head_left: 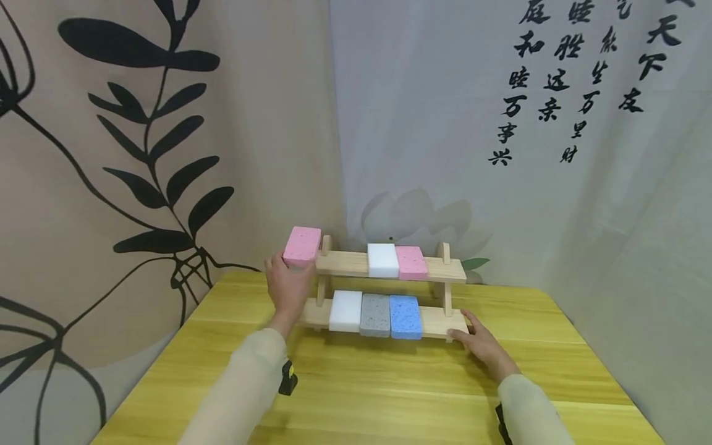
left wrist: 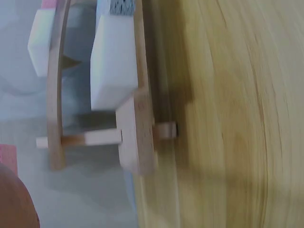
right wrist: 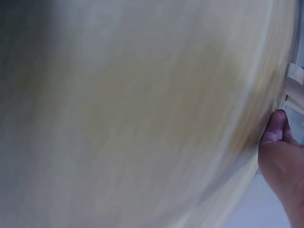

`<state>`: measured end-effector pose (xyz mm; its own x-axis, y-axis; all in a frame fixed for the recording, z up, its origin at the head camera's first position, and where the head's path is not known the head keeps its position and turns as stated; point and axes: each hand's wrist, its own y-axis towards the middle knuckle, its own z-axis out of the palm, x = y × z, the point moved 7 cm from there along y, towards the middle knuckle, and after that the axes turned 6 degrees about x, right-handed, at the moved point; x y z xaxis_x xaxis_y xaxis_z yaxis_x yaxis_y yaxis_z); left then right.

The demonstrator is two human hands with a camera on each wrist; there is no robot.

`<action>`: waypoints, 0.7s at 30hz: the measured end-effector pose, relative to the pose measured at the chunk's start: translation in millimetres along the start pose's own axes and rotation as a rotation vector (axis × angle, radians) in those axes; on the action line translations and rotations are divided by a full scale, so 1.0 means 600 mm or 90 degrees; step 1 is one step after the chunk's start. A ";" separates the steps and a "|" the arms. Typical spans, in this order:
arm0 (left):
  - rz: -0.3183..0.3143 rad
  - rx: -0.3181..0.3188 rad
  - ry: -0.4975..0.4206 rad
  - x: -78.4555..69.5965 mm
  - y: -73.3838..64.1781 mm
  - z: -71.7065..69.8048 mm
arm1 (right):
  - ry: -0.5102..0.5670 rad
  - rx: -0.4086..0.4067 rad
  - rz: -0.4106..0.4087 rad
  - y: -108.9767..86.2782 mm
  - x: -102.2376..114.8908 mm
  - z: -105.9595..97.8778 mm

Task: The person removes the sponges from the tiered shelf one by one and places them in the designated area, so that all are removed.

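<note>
At the left end of a two-tier wooden rack (head_left: 345, 263), my left hand (head_left: 290, 287) holds a pink sponge (head_left: 303, 243) level with the upper shelf. That shelf carries a white sponge block (head_left: 382, 260) and a second pink sponge (head_left: 411, 262), side by side. On the lower shelf, a white block (head_left: 345, 311), a grey sponge (head_left: 375, 314) and a blue sponge (head_left: 405, 316) lean in a row. My right hand (head_left: 485, 346) grips the lower shelf's right end between thumb and fingers. The left wrist view catches only an edge of the held sponge (left wrist: 8, 158).
The rack stands near the back of a yellow wood-grain table (head_left: 378, 389). Behind it hangs a pale curtain (head_left: 267, 123) with dark plant prints and black writing. Black wrist straps (head_left: 287, 378) sit at both sleeves.
</note>
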<state>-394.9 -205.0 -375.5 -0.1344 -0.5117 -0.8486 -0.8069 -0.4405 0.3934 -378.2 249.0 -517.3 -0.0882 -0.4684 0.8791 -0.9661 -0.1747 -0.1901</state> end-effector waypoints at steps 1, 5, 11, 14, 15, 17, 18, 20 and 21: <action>0.001 -0.005 0.001 0.002 0.004 -0.005 | 0.000 -0.001 0.000 0.000 0.000 -0.001; -0.004 -0.020 0.013 0.016 0.016 -0.023 | 0.004 -0.001 0.002 0.002 -0.002 -0.002; -0.019 -0.024 0.008 0.046 0.024 -0.037 | 0.002 -0.010 0.000 0.004 0.000 -0.004; -0.024 -0.024 0.004 0.063 0.025 -0.041 | 0.002 -0.013 0.001 0.003 0.002 -0.004; -0.025 -0.021 0.001 0.067 0.025 -0.041 | 0.000 -0.012 -0.003 0.002 0.004 -0.004; -0.030 -0.014 0.000 0.078 0.024 -0.041 | 0.004 -0.012 -0.004 0.001 0.006 -0.003; -0.032 -0.009 -0.003 0.083 0.023 -0.040 | 0.009 -0.012 -0.004 0.000 0.006 -0.003; -0.038 0.001 -0.003 0.093 0.021 -0.039 | 0.012 -0.010 -0.005 -0.001 0.007 -0.002; -0.040 0.006 -0.002 0.098 0.020 -0.038 | 0.016 -0.009 -0.005 -0.001 0.007 -0.001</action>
<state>-399.5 -257.3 -412.5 -0.0845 -0.4813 -0.8725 -0.8195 -0.4645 0.3357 -378.0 248.0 -513.1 -0.0870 -0.4457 0.8909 -0.9701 -0.1656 -0.1776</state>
